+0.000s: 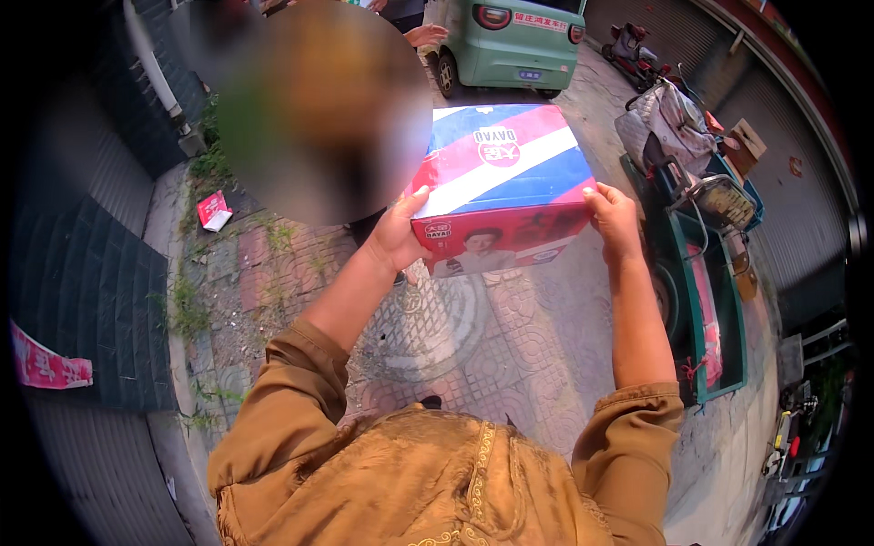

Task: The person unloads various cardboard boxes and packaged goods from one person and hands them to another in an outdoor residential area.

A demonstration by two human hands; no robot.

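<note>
A cardboard box with blue, white and pink stripes on top and a red printed side is held out in front of me, above the pavement. My left hand grips its left end, thumb up on the near top corner. At the right end, my right hand clasps the near corner with the thumb by the top edge. The fingers beneath the box are mostly hidden. Both forearms reach out from rolled brown sleeves.
A green three-wheeled cart stands at the right, and a small green car is ahead. Another person's hand shows beyond the blurred patch. Grey shutters line the left. A manhole cover lies in the paving below.
</note>
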